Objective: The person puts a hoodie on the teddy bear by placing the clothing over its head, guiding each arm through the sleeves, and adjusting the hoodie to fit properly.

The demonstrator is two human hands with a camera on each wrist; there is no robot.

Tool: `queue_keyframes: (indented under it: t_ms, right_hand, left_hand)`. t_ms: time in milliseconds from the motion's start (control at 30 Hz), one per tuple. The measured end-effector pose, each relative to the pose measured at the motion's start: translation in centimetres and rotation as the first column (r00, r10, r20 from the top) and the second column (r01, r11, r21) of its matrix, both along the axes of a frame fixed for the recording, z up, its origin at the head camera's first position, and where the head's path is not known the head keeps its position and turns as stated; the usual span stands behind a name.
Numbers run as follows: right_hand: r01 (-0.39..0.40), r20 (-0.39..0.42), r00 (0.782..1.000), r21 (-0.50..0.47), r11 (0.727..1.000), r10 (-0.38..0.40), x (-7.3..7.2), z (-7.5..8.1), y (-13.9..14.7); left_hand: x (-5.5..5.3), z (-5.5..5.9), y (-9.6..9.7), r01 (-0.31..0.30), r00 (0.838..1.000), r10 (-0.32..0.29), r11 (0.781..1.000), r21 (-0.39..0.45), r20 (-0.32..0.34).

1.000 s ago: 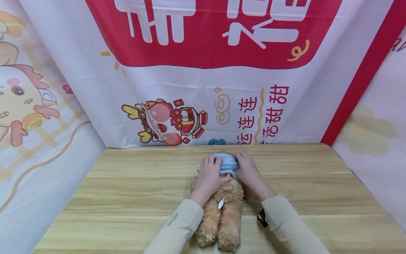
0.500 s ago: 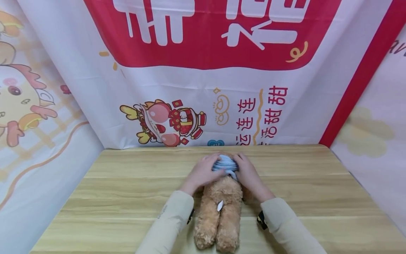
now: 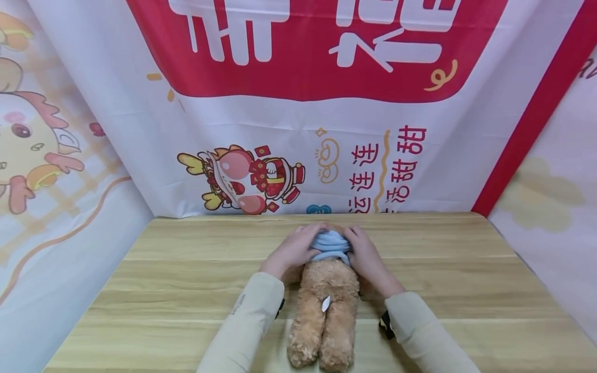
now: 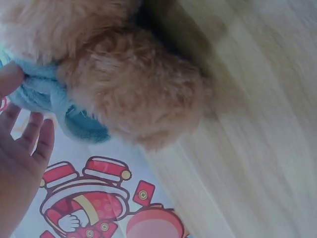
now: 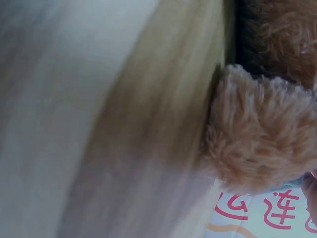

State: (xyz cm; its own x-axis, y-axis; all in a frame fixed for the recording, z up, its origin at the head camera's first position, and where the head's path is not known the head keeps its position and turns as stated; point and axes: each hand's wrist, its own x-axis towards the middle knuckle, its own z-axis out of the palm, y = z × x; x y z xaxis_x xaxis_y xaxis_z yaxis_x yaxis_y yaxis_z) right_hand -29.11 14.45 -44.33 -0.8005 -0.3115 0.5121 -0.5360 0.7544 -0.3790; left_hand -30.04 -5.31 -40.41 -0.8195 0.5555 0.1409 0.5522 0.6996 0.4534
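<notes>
A brown plush toy lies on the table, legs toward me, with a white tag between its legs. Light blue cloth, like a small garment, is bunched around its upper body. My left hand holds the cloth's left side; the left wrist view shows its thumb and fingers on either side of the blue fabric, beside a furry arm. On the opposite side, my right hand grips the cloth's right edge. Only a sliver of that hand appears in the right wrist view, past another furry limb. The toy's head is mostly hidden.
The wooden table extends to both sides of the toy. A printed white and red cloth backdrop hangs at its far edge, with more printed cloth along the left and at the right.
My left hand has shifted from over the toy's middle outward to the left side of the blue cloth, leaving the toy's lower back exposed. The right hand stays nearly in place.
</notes>
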Motion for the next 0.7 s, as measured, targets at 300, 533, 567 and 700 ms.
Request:
queue_keyframes:
  t_ms: [300, 533, 567, 700]
  right_hand:
    - [0.028, -0.016, 0.999, -0.017, 0.999, -0.028, 0.0, -0.1, 0.1]
    - [0.017, -0.052, 0.998, -0.027, 0.999, -0.018, 0.1, -0.1, 0.1]
    - [0.016, -0.049, 0.999, -0.025, 1.0, -0.017, 0.1, 0.0, 0.0]
    - [0.005, -0.036, 0.999, -0.026, 1.0, -0.006, 0.4, 0.2, -0.2]
  left_hand:
    - [0.7, -0.6, 0.9, -0.117, 0.958, 0.076, 0.984, -0.134, -0.277]
    - [0.9, -1.4, 0.9, -0.13, 0.929, 0.096, 0.989, -0.072, -0.358]
    - [0.9, -1.5, 0.9, -0.135, 0.922, 0.099, 0.988, -0.07, -0.374]
    - [1.0, -1.8, 0.9, -0.155, 0.895, 0.102, 0.984, -0.09, -0.435]
